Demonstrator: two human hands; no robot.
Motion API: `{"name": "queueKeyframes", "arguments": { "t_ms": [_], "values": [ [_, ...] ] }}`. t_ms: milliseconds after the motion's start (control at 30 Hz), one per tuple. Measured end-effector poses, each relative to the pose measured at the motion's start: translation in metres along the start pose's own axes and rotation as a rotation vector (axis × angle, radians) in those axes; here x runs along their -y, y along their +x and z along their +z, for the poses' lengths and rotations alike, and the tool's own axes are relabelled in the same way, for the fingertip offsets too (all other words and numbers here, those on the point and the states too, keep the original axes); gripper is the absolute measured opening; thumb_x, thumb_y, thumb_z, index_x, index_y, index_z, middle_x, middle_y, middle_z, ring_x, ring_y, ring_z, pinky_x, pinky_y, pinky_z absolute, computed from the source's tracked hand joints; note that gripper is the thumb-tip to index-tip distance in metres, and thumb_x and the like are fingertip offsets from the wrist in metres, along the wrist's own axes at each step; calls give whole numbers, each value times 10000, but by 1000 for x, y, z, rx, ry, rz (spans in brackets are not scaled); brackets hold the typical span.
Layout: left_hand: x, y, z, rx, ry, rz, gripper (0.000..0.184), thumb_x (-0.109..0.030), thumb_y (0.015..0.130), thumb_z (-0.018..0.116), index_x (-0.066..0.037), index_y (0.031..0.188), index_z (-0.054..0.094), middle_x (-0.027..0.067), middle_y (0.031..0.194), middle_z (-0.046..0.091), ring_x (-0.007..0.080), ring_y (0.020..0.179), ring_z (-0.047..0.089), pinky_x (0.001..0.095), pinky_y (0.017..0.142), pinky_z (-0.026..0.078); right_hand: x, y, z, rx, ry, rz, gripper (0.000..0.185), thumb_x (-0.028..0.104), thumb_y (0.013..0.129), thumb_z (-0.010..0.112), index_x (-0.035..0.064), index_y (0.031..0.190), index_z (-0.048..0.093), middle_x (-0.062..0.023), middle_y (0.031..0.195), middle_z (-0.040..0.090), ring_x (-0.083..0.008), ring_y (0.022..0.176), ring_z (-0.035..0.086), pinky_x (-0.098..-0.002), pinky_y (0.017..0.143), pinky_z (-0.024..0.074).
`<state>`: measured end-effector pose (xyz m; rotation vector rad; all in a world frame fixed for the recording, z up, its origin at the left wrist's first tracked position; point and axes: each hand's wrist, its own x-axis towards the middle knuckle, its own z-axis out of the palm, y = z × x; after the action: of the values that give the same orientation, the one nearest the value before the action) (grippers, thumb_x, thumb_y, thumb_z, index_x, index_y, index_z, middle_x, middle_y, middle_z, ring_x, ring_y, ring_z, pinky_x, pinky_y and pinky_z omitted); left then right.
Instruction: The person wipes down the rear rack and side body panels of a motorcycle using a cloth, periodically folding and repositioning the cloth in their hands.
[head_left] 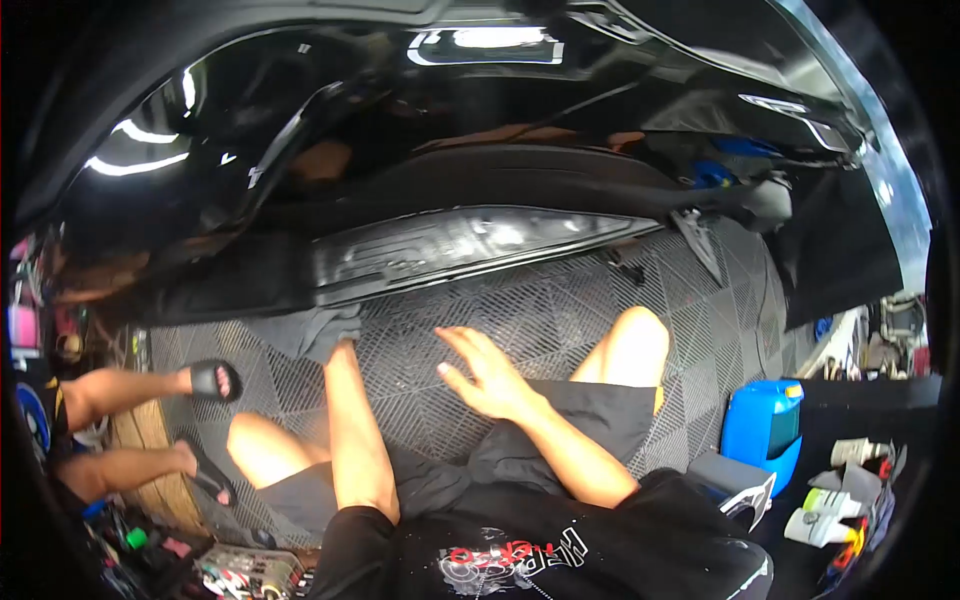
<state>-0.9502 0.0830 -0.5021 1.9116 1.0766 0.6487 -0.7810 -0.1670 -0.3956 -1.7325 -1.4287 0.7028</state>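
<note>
My left hand reaches to a grey cloth below the left end of a long black panel; its fingers are mostly hidden at the cloth. In front of my lap, my right hand hangs over the tiled floor, fingers spread and holding nothing. The panel runs along the underside of a glossy black car body and shows wet-looking shiny patches.
A co-worker's legs and black sandals are at the left. At the right stand a blue canister and several bottles. A stand rests near the panel's right end. Assorted items lie at lower left.
</note>
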Motion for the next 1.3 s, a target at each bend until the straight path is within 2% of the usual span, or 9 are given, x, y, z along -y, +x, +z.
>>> {"name": "queueKeyframes", "arguments": {
  "t_ms": [467, 833, 933, 1033, 1133, 1167, 1200, 1267, 1300],
  "values": [
    [-32, 27, -11, -188, 65, -212, 435, -416, 1001, 543, -80, 1262, 636, 121, 1185, 686, 231, 1025, 649, 422, 836, 497, -27, -14, -23, 149, 26, 51, 602, 360, 995, 638, 4, 1459, 495, -211, 1431, 530, -387, 1319, 522, -477, 1105, 449],
    [-84, -136, -54, -548, -605, -437, 435, -399, 1022, 509, -75, 1289, 619, 123, 1221, 677, 240, 1069, 646, 432, 888, 502, -12, 11, -33, 375, 65, -9, 592, 367, 989, 652, 19, 1449, 526, -245, 1420, 562, -409, 1351, 523, -470, 1122, 441],
    [-112, -191, -47, -600, -870, -491, 435, -394, 1027, 500, -73, 1297, 614, 124, 1231, 674, 243, 1081, 645, 434, 902, 504, -14, 21, -26, 393, 327, -90, 675, 376, 978, 672, 7, 1502, 460, -239, 1456, 535, -415, 1365, 512, -495, 1114, 443],
    [-135, -230, -29, -626, -1082, -523, 435, -390, 1033, 490, -72, 1304, 610, 125, 1241, 672, 245, 1093, 644, 437, 916, 505, 3, 20, -26, 366, 789, -4, 847, 411, 919, 742, 37, 1573, 355, -249, 1535, 429, -419, 1390, 466, -520, 1121, 425],
    [-149, -245, -3, -633, -1243, -548, 435, -385, 1039, 481, -70, 1312, 605, 125, 1251, 669, 247, 1105, 643, 439, 930, 506, 16, 19, -31, 194, 452, -353, 1076, 521, 822, 811, 61, 1617, 251, -306, 1621, 214, -501, 1482, 271, -601, 1176, 316],
    [-153, -245, 7, -630, -1287, -555, 435, -384, 1040, 478, -70, 1314, 603, 125, 1254, 668, 248, 1109, 643, 440, 935, 507, 24, 16, -31, 108, 236, -411, 1194, 628, 739, 831, 78, 1620, 242, -367, 1621, 94, -574, 1501, 117, -675, 1199, 189],
    [-157, -246, 12, -634, -1317, -559, 435, -382, 1042, 475, -69, 1316, 602, 126, 1258, 668, 249, 1113, 642, 441, 939, 507, 29, 11, -30, 78, 157, -440, 1207, 676, 715, 822, 88, 1614, 271, -390, 1614, 64, -608, 1492, 93, -737, 1175, 137],
    [-163, -239, 27, -621, -1372, -571, 435, -379, 1046, 469, -68, 1321, 599, 126, 1264, 666, 251, 1121, 642, 443, 949, 508, 39, 2, -28, 50, 164, -486, 1154, 673, 712, 822, 127, 1603, 332, -327, 1638, 147, -550, 1520, 120, -754, 1169, 116],
    [-165, -241, 30, -630, -1392, -568, 435, -377, 1048, 466, -68, 1324, 597, 126, 1267, 665, 252, 1125, 642, 444, 954, 508, 46, 3, -32, 191, 116, -569, 1125, 667, 717, 818, 143, 1597, 353, -296, 1638, 189, -524, 1527, 141, -751, 1173, 119]
  ]
}}
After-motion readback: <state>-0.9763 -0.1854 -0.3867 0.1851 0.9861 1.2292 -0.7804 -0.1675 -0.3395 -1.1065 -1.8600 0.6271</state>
